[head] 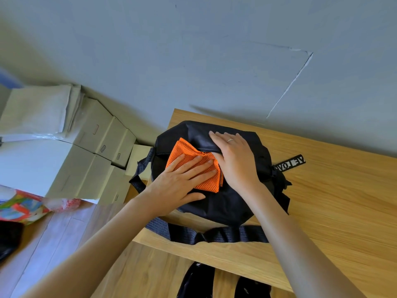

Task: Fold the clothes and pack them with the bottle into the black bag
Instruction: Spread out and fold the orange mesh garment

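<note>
From the head camera, the black bag [225,196] lies on the wooden desk [322,211] near its far left corner. A folded orange mesh garment [189,151] sits at the bag's zipper opening. The left hand [182,183] presses flat on it, fingers straight, its grip released. The right hand [234,155], wearing a ring, lies flat on the bag's upper flap, grip likewise released. A black tag [290,163] at the bag's right end carries white letters, only partly legible. Cardboard boxes [103,147] are stacked beyond the desk's left edge.
</note>
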